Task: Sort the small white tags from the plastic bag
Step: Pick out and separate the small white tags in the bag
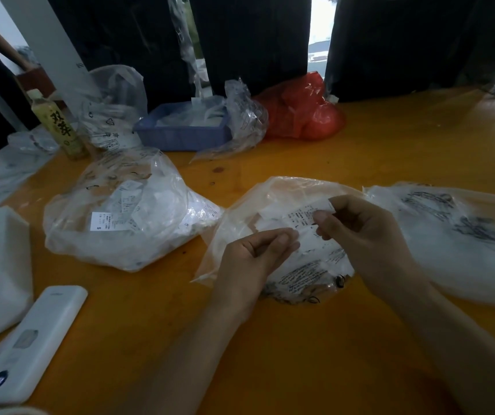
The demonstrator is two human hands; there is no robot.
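Orange table (pixel 270 339), bags, dark backdrop (pixel 255 31)

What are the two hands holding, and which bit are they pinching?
A white tag above the plastic bag. The right hand pinches its upper end, the left hand its lower end, each with fingers and thumb.

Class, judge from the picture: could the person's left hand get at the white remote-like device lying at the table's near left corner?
Probably yes. The white device lies uncovered on the table on the left hand's own side, with bare tabletop between them. But that hand is pinching a white tag and would have to let go first.
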